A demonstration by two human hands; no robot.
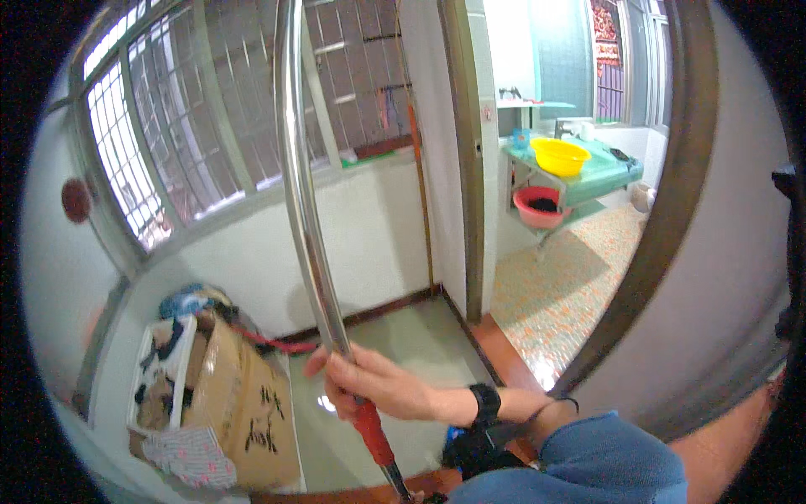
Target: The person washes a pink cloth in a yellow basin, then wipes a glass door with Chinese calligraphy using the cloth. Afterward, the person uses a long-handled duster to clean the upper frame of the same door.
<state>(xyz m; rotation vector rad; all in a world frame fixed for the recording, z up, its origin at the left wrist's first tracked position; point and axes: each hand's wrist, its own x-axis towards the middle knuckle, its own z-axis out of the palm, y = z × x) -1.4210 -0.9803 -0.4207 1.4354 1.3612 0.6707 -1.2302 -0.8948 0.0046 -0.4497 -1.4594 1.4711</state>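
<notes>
A shiny metal pole [304, 189] rises steeply through the middle of the head view, leaning slightly left; its top end lies beyond the upper edge. My right hand [374, 385] wraps round it just above a red sleeve [370, 430], with the fingers closed. A black band [485, 407] circles my right wrist, and a blue sleeve [579, 462] covers the upper part of that arm. Below the red sleeve, a thinner metal section [395, 480] runs to the bottom edge, where its end is hidden. I cannot make out my left hand.
A cardboard box [260, 420] and a white crate [155, 370] with cloth items stand at the left. Barred windows [193, 109] line the wall. Through the doorway at right, a yellow basin [560, 157] sits on a green counter [617, 172], above a pink basin [537, 214].
</notes>
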